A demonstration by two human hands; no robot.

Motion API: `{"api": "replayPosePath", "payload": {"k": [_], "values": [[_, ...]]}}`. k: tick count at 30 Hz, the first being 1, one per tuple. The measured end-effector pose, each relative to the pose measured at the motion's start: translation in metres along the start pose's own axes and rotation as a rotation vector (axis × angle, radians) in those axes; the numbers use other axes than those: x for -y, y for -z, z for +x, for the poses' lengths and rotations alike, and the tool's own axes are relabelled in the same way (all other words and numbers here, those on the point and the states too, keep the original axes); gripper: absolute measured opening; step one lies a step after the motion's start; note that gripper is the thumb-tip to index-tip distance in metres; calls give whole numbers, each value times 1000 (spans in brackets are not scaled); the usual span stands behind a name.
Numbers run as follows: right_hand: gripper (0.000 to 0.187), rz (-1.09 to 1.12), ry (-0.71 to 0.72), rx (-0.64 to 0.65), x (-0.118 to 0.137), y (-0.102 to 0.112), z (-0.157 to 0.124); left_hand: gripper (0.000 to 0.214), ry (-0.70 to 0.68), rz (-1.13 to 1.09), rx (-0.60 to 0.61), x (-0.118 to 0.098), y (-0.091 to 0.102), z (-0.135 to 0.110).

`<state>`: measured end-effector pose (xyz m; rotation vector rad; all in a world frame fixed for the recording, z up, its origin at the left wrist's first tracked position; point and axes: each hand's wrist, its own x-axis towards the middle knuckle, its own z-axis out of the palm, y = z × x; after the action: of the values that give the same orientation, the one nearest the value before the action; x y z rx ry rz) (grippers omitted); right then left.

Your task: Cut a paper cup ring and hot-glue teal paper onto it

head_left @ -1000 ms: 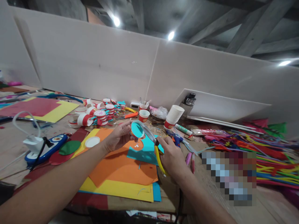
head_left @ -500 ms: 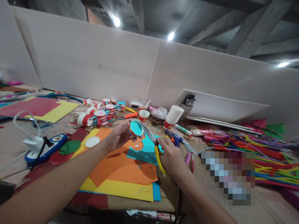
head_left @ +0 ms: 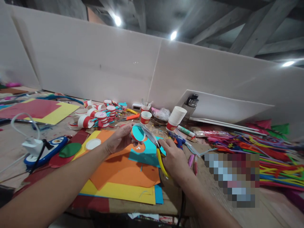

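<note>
My left hand (head_left: 118,138) grips a small paper cup piece (head_left: 138,133) whose round face is covered in teal foam, held up above the table. My right hand (head_left: 174,160) is closed on yellow-handled scissors (head_left: 155,146), and their blades reach up to the cup's right edge. Below the hands lie a teal foam sheet (head_left: 147,153), an orange sheet (head_left: 123,169) and a yellow sheet (head_left: 118,191).
Cut red-and-white cups (head_left: 95,115) are piled at the back left, and a stack of white cups (head_left: 175,117) stands by a blue glue gun (head_left: 177,139). Pipe cleaners (head_left: 261,148) cover the right side. A white charger (head_left: 33,146) and a white lid (head_left: 92,144) lie left.
The cup piece has turned a little in my left hand and the scissor blades have shifted slightly along its edge. Both hands stay in nearly the same place.
</note>
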<state>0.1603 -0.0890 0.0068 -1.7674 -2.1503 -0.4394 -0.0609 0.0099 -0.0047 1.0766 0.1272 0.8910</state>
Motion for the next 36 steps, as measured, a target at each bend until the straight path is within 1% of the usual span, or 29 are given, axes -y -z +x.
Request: {"api": "replayPosePath", "payload": {"k": [6,8,11,14,17,20,24,28,36], "values": [[28,16,10,1,0,0,-1,42,-7,-3,-36,-1,1,0],[27,15,1,4,1,1,-2,46,2,-7,-51,-1,2,1],[24,36,-28,15,2,2,-1,53,27,-28,-36,-2,0,2],[24,50,-57,18,2,3,0,50,-28,-40,-11,-4,-6,1],[25,55,-73,23,3,3,0,48,-70,-29,-12,-6,-9,1],[24,43,-93,49,3,2,0,44,-65,-24,-38,-4,-7,1],[28,26,-118,67,5,2,1,42,-29,-22,-63,0,-3,3],[27,18,-106,72,4,2,1,41,10,-4,-53,1,-2,2],[26,7,-44,27,2,1,-2,47,24,10,-45,-1,-4,1]]}}
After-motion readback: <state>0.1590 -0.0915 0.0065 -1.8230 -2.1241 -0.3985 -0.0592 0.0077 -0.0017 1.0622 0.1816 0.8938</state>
